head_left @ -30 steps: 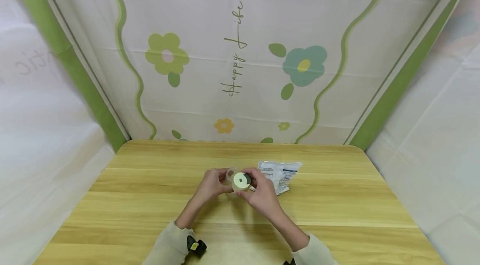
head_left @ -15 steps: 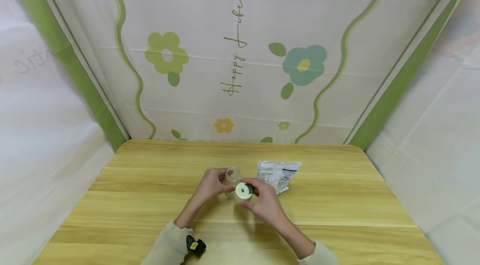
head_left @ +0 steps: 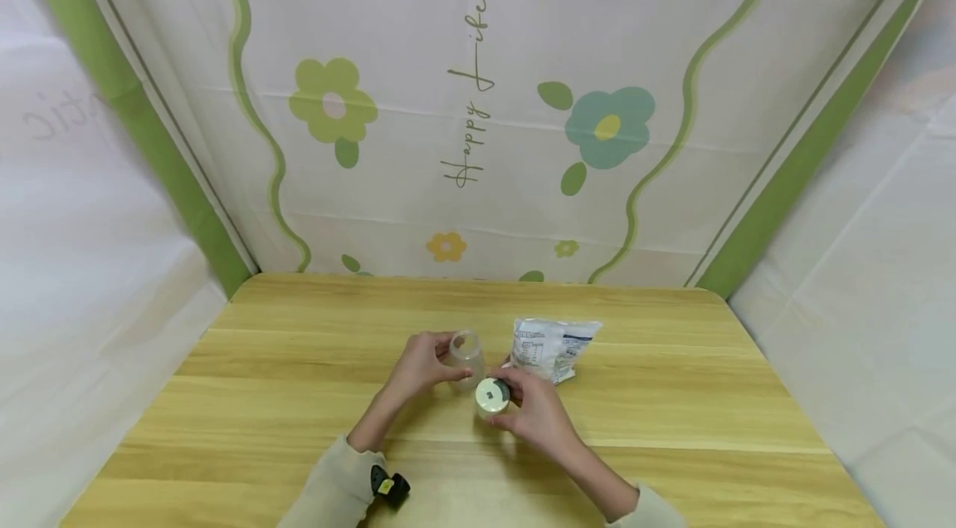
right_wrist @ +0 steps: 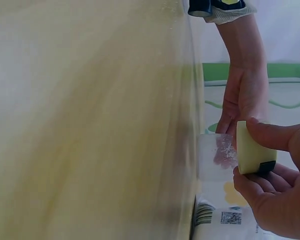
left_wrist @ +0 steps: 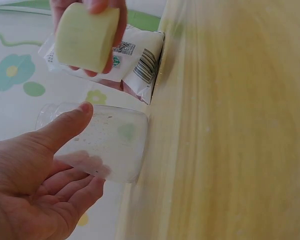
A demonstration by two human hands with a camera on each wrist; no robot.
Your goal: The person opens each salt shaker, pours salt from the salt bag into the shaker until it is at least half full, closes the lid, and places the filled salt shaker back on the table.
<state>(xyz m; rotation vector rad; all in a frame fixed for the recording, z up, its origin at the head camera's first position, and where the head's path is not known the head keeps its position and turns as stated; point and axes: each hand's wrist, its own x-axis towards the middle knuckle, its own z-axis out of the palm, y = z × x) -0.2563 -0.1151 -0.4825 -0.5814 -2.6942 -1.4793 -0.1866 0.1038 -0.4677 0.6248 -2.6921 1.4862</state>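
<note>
A clear, see-through jar (head_left: 466, 352) stands upright on the table with its mouth uncovered. My left hand (head_left: 421, 365) holds it from the left side, thumb on the near wall and fingers behind. Small specks show inside the jar (left_wrist: 112, 137) in the left wrist view. Between thumb and fingers, my right hand (head_left: 536, 410) grips a pale cream lid (head_left: 490, 398) by its side, close in front of the jar and apart from it. A small dark patch marks the lid (right_wrist: 251, 152) in the right wrist view.
A white printed bag (head_left: 551, 348) with a barcode lies on the wooden table (head_left: 314, 395), just right of the jar. Behind the table hangs a flowered cloth (head_left: 403, 204), with pale cloth sides left and right. A black camera (head_left: 390, 488) sits on the left wrist.
My right hand has brought the lid off the jar's mouth, toward me and slightly right, so the jar's open rim shows. My left hand stays around the jar.
</note>
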